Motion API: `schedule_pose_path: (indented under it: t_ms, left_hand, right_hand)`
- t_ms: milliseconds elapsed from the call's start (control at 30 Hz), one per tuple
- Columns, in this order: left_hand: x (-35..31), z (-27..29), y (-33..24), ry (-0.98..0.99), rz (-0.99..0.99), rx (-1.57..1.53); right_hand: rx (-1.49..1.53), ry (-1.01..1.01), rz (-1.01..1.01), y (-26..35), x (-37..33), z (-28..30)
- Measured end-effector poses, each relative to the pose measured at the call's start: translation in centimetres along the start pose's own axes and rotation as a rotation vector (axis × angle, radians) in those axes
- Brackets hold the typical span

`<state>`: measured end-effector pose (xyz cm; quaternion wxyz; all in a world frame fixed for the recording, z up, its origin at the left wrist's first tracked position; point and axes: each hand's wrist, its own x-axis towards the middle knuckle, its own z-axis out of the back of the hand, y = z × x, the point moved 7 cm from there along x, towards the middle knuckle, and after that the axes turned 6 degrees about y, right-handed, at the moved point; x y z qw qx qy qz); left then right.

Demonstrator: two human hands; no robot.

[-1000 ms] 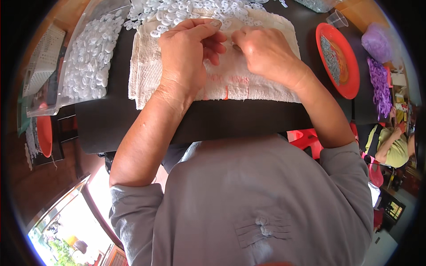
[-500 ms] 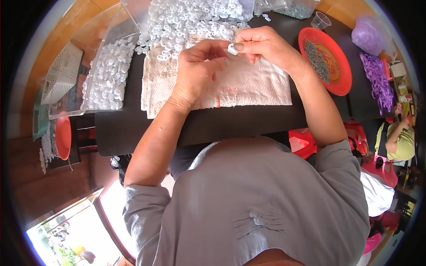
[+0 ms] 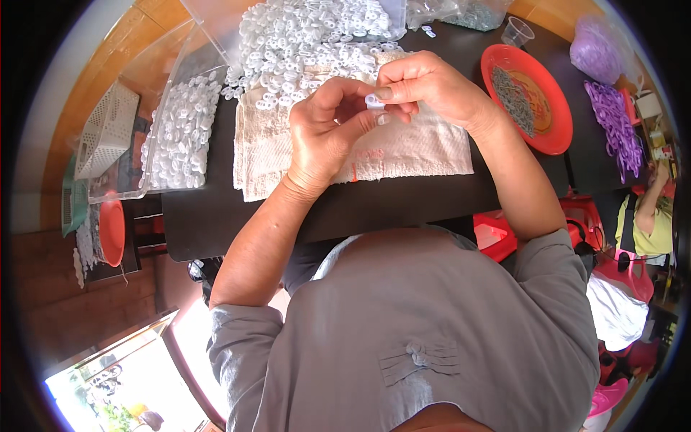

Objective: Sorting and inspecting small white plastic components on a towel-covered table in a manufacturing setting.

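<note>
Over a folded cream towel (image 3: 425,155), both my hands meet at a small white plastic piece (image 3: 374,102) with a hole in it. My right hand (image 3: 428,88) pinches the piece between thumb and fingers. From the other side, the curled index finger and thumb of my left hand (image 3: 327,129) close on it. My other left fingers are partly hidden. A heap of similar white plastic pieces (image 3: 302,36) spills onto the towel's far edge.
On the left, a clear bin (image 3: 119,194) holds more white pieces, near a white perforated basket (image 3: 108,129). A red plate (image 3: 556,137) with small grey metal parts (image 3: 512,101) lies right, past it purple linked strips (image 3: 612,129). A clear cup (image 3: 517,32) stands behind. Another person (image 3: 651,223) sits far right.
My left thumb and index finger have come in around the white piece, which has shifted slightly nearer to me. The right hand still pinches it, a little lower.
</note>
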<state>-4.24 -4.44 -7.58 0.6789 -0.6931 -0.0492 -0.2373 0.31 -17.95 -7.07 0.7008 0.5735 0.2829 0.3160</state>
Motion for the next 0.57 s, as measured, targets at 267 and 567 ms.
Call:
schedule_pose_path:
  t_ms: [267,567]
  left_hand:
    - [-0.6,0.8,-1.5,-0.053,-0.059,0.159]
    - [-1.9,12.4,-16.1,-0.554,-0.345,0.745]
  right_hand:
    - [0.105,0.004,0.031,0.8,0.5,-1.6]
    - [-0.92,-0.289,-0.049,0.5,-0.9,3.3]
